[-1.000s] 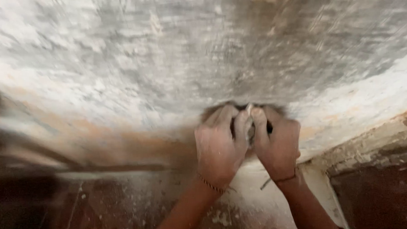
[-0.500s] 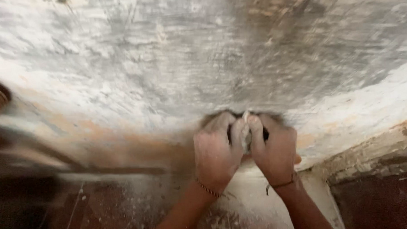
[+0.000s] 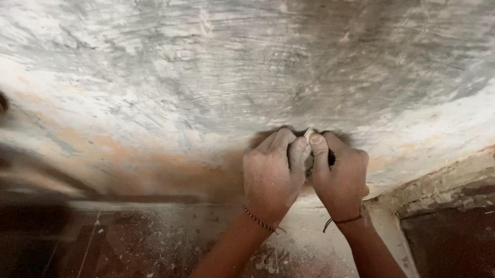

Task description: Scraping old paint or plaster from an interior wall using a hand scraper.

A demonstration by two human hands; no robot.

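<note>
Left hand (image 3: 271,179) and right hand (image 3: 341,179) are pressed together, side by side, against the plastered wall (image 3: 213,85). Both clamp a small dark sanding block (image 3: 309,153) between them; only its pale top edge and dark side show between the fingers.

- The wall (image 3: 245,73), rough and plastered, fills most of the view above and to both sides of the grip, streaked grey and white.
- Just left of the grip and lower, the wall surface turns orange-brown in a worn band (image 3: 149,164).
- Right of the grip runs a pale, whitish patch (image 3: 450,126) of plaster.
- Below the grip lies the floor (image 3: 152,246), dark reddish-brown.
- White dust and small flakes (image 3: 268,261) lie scattered on the floor directly beneath the grip.
- Lower right of the grip, a crumbling ledge (image 3: 452,184) meets the wall.
</note>
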